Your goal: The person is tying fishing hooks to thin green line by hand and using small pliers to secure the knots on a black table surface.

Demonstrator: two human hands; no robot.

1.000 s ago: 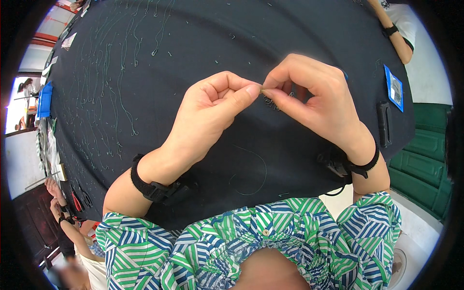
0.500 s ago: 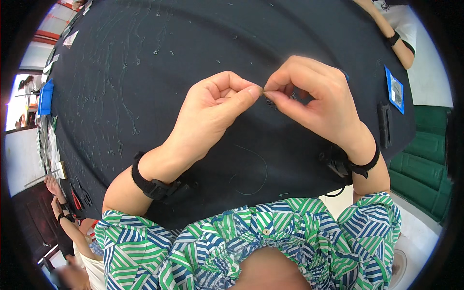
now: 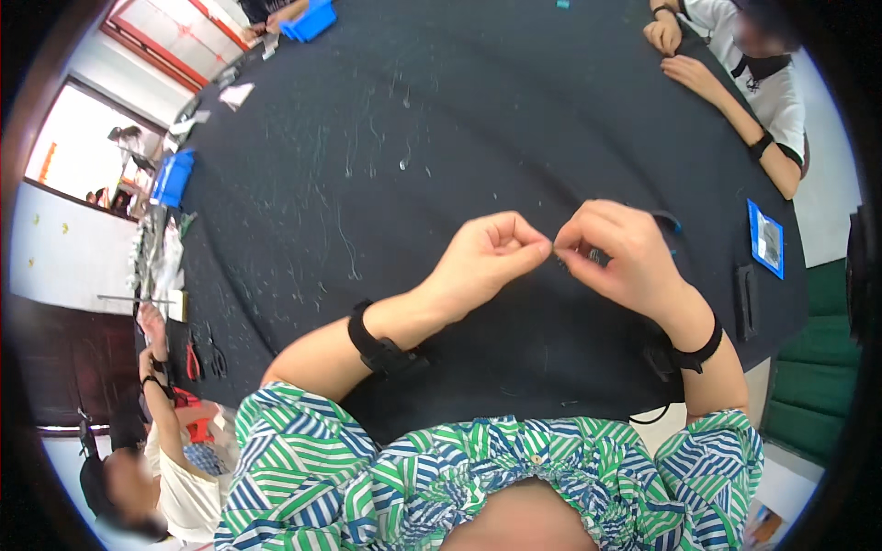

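My left hand and my right hand are raised over the black cloth, fingertips meeting. Each pinches with thumb and forefinger, and whatever lies between the tips is too small to name. Tiny thin metal bits show against the curled fingers of my right hand. Both wrists wear black straps. Fine pale thread strands lie on the cloth beyond my left hand, with small bits scattered among them.
At the right are a blue packet and a long black object. Red-handled pliers, a dark tool and a blue container lie along the left edge. Co-workers sit at the far right and lower left.
The view has shifted, so hands and table sit lower and further right in it. Both hands still pinch at the same meeting point. More of the far-right co-worker shows.
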